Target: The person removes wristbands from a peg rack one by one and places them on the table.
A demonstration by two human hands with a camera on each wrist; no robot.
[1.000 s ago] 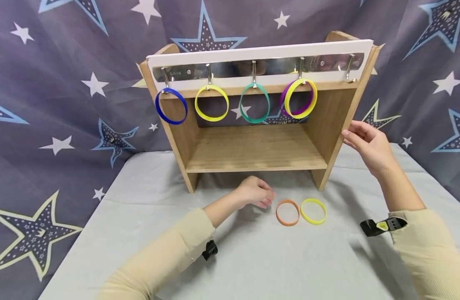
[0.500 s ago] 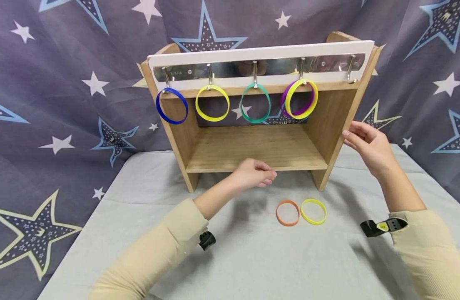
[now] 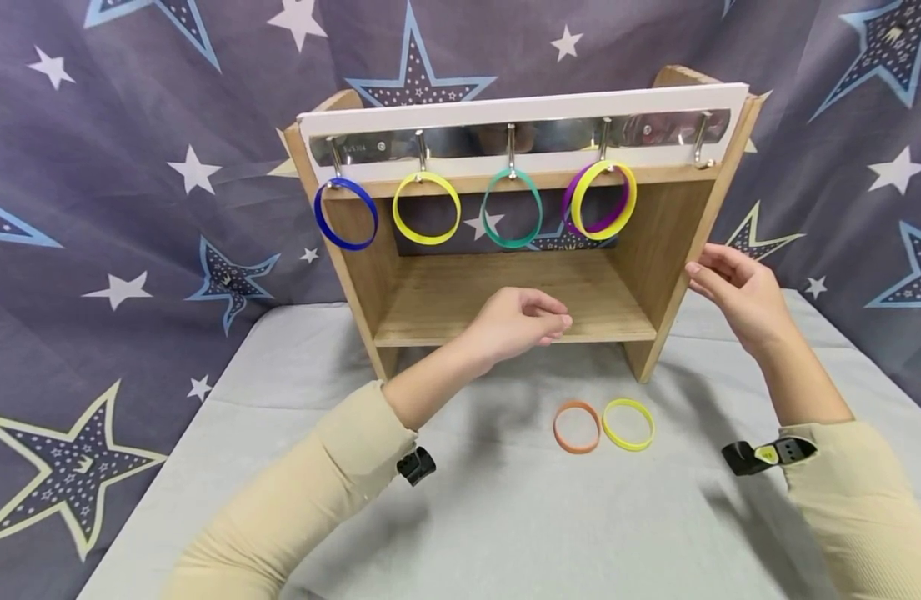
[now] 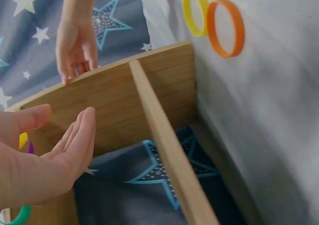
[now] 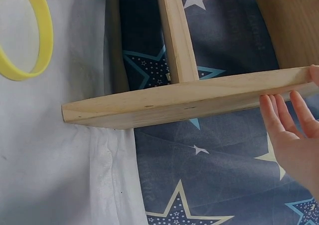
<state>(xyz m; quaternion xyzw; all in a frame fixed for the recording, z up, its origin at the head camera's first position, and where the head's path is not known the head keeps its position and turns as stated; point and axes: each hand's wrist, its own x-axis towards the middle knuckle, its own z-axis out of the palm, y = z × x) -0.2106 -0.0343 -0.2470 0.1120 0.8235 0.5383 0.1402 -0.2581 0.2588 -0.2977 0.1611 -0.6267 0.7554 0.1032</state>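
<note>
My left hand [image 3: 516, 321] hovers before the lower board of a wooden shelf [image 3: 460, 292], its fingers loosely bent with nothing between them; the left wrist view shows its thumb and fingers apart. My right hand [image 3: 745, 292] touches the shelf's right side panel [image 5: 199, 98], fingertips on the outer face and thumb at the front edge. From the metal hook rail [image 3: 460, 136] hang silicone wristbands: a blue band [image 3: 345, 244], a yellow band [image 3: 426, 240], a teal band [image 3: 511, 244], then a purple band [image 3: 567, 208] and another yellow band [image 3: 634, 200] sharing one hook.
An orange band [image 3: 578, 451] and a yellow band [image 3: 631, 447] lie side by side on the grey cloth [image 3: 565, 533] in front of the shelf. The rightmost hook [image 3: 702, 140] carries no band. A star-patterned curtain [image 3: 130, 350] stands behind.
My left hand has risen from near the cloth, beside the orange band, to in front of the lower board, moving slightly right. The right hand stays at the side panel.
</note>
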